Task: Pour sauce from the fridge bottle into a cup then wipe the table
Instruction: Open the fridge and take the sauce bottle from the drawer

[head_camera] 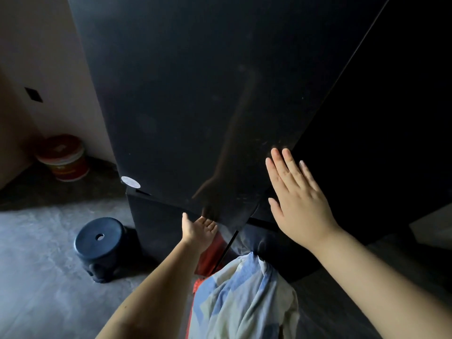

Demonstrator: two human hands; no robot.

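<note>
A tall black fridge fills the view, and its glossy upper door (186, 106) stands slightly ajar. My left hand (198, 230) reaches palm up to the door's bottom edge, with the fingertips tucked under that edge. My right hand (297, 194) is held flat with straight fingers beside the door's right edge, in front of the dark side of the fridge (379, 118). Whether it touches the fridge is unclear. Neither hand holds anything. No bottle, cup or cloth is in view.
A dark round plastic stool (100, 245) stands on the grey concrete floor left of the fridge. A red and white bucket (64, 157) sits in the far left corner by the wall. My light patterned clothing (244, 297) hangs below my arms.
</note>
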